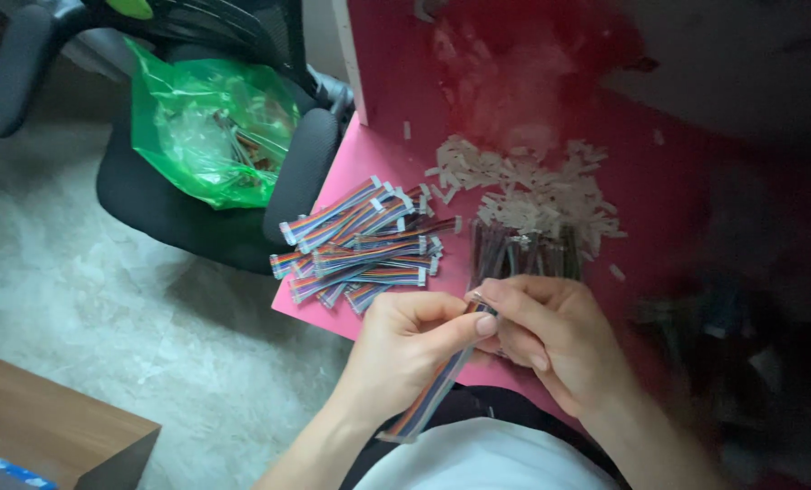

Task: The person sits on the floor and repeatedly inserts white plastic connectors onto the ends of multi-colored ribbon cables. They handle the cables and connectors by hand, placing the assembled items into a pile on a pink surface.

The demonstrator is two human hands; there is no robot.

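Head view: both hands, left hand (403, 340) and right hand (550, 331), pinch one rainbow ribbon cable (431, 395), probably seating its connector; finished cables (360, 245) piled at eleven o'clock on the tabletop (668, 191).

The worktop (369, 172) was bright pink. The cable (432, 390) in the hands was striped lengthwise in rainbow colours: red, orange, yellow, green, blue, purple. The cable pile (360, 245) showed the same rainbow stripes, each piece tipped with white ends. The connector heap (532, 186) was white. A second bundle (528, 254) looked dark, brownish-purple. The bag (210, 127) was translucent green, its contents pale with brown flecks. The chair (187, 209) was black with grey arms. The floor (88, 281) was mottled pale grey. The box (51, 436) at the corner was brown with a blue patterned edge.
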